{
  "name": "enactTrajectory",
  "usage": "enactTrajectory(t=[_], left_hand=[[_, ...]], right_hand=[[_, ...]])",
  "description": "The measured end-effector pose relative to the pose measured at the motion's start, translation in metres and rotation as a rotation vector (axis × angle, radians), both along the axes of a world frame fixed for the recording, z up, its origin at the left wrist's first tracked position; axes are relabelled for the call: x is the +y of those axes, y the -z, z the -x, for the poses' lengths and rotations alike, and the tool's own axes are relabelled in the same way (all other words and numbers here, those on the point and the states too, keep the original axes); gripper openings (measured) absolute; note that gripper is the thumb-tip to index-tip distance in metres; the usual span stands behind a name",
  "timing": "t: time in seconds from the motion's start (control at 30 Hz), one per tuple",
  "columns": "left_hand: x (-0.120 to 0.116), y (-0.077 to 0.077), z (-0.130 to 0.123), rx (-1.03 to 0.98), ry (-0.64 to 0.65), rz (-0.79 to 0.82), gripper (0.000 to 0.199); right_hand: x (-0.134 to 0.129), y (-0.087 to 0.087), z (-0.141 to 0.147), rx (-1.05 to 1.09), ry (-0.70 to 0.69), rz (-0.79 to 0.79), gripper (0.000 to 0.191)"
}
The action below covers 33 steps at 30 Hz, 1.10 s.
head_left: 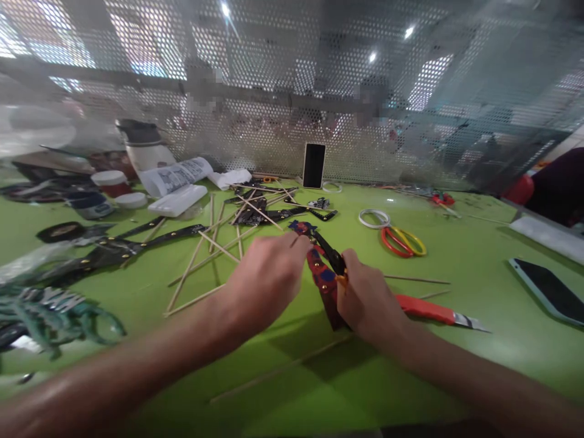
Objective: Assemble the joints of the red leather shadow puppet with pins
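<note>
In the head view, my left hand [274, 267] is closed on the upper end of a red and blue jointed piece [325, 275] with gold-coloured studs. My right hand [367, 295] is closed around a dark tool [332, 250], whose tip reaches up toward my left fingertips. The lower part of the red piece hangs beside my right fingers, over the green table [274, 389]. What my left fingertips pinch is partly hidden. A red-handled cutter [426, 309] lies just right of my right hand, its blade pointing right.
Thin wooden sticks [219, 243] and black jointed pieces [255, 210] lie beyond my left hand. Wire coils [401, 241], a phone [550, 289] and an upright dark-screened device [314, 165] stand or lie farther off. Jars [112, 182] and a green figure [59, 310] are at left.
</note>
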<state>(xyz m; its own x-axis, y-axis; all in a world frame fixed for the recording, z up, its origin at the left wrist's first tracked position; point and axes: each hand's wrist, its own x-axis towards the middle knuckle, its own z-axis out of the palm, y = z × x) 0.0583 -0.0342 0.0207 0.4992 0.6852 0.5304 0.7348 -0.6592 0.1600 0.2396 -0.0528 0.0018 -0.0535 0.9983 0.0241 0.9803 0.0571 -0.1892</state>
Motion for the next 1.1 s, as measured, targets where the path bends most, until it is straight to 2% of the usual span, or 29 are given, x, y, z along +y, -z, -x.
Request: enactTrajectory(t=[0.07,0.13,0.2,0.27,0.33,0.37,0.47,0.57,0.67,0.7,0.77,0.97,1.03,1.1], left_hand=[[-0.007,0.005,-0.004,0.239,-0.095,-0.188,0.027],[-0.009,0.008,-0.006,0.324,-0.131,-0.199,0.026],[-0.006,0.008,-0.004,0.237,-0.083,-0.133,0.023],[0.001,0.005,-0.002,0.059,-0.001,-0.034,0.027],[0.007,-0.001,0.001,-0.133,0.053,0.145,0.035],[0.010,-0.005,0.002,-0.223,0.069,0.283,0.039],[0.015,-0.015,0.006,-0.494,0.154,0.828,0.040],[0.021,-0.017,0.011,-0.770,0.350,1.297,0.030],[0.025,-0.014,0.015,-0.900,0.500,1.482,0.025],[0.026,-0.013,0.015,-0.902,0.512,1.479,0.025],[0.025,-0.012,0.015,-0.849,0.459,1.386,0.026],[0.015,-0.015,0.010,-0.539,0.141,0.816,0.038],[0.012,-0.015,0.008,-0.526,0.080,0.735,0.037],[0.010,-0.014,0.007,-0.544,0.042,0.729,0.031]], right_hand=[[0.001,0.002,0.001,0.011,0.020,0.015,0.016],[0.002,0.004,0.002,0.018,0.026,0.029,0.016],[0.001,0.006,0.001,0.025,0.020,0.037,0.015],[0.001,0.006,0.000,0.036,0.000,0.033,0.014],[0.000,0.006,-0.002,0.043,-0.024,0.017,0.015],[0.000,0.006,-0.003,0.042,-0.032,0.003,0.016],[0.000,0.008,-0.006,0.025,-0.049,-0.050,0.018],[0.000,0.008,-0.009,0.014,-0.058,-0.080,0.020],[0.000,0.009,-0.010,0.009,-0.063,-0.101,0.021],[0.000,0.009,-0.010,0.001,-0.065,-0.112,0.021],[0.001,0.009,-0.010,-0.020,-0.067,-0.128,0.020],[-0.001,0.007,-0.007,-0.022,-0.079,-0.105,0.017],[-0.002,0.006,-0.006,-0.030,-0.070,-0.087,0.017],[-0.002,0.004,-0.005,-0.047,-0.061,-0.073,0.019]])
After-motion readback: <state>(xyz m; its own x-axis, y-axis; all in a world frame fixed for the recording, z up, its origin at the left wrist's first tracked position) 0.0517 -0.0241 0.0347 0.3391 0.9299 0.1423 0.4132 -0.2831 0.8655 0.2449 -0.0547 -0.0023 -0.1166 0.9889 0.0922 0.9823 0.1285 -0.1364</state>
